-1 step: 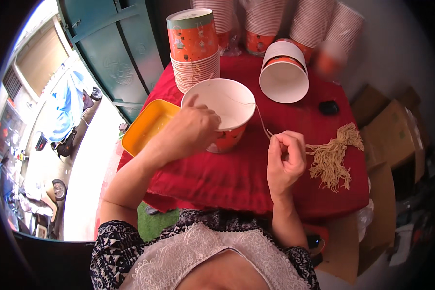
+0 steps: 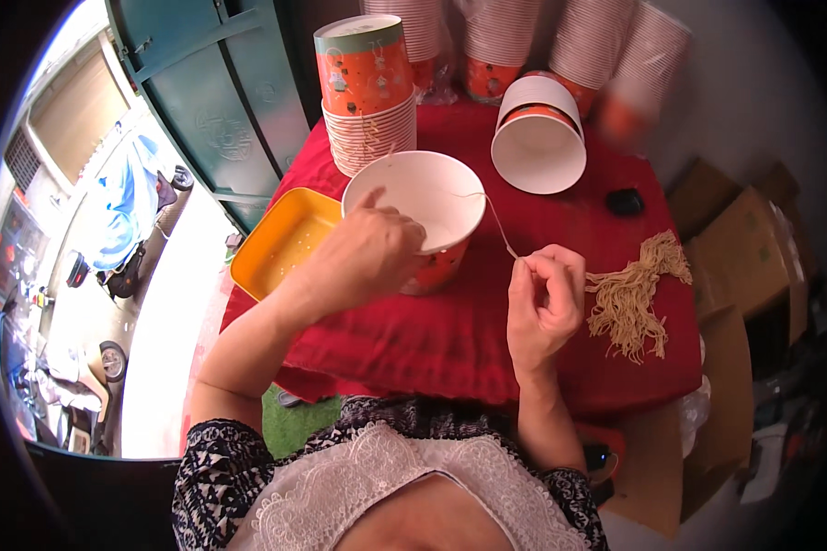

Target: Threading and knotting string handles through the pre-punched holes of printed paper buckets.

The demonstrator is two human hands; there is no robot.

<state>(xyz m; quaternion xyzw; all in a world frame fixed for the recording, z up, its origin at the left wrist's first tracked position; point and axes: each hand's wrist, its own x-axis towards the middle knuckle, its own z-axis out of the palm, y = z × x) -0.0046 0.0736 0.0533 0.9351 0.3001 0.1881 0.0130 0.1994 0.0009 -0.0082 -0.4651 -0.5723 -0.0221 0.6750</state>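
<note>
A white-lined paper bucket (image 2: 455, 188) with an orange outside stands on the red-clothed table. My left hand (image 2: 372, 241) grips its near left rim, the thumb side hidden behind the knuckles and one finger raised over the opening. My right hand (image 2: 549, 292), closed in a pinch to the right of the bucket, holds the end of a thin pale string (image 2: 500, 225). From there the string runs up and over the bucket's right rim. Beside my right hand lies a bundle of tan strings (image 2: 636, 303).
An orange-yellow tray (image 2: 265, 241) sits left of the bucket. Behind it rises an upside-down bucket stack (image 2: 368, 87), with more stacks along the wall. Two nested buckets (image 2: 539, 151) lie on their side near a small black object (image 2: 626, 203). Cardboard boxes (image 2: 744, 248) stand at the right.
My left hand has shifted slightly right along the near rim. Less of the string shows inside the bucket. My right hand keeps its pinch almost in place.
</note>
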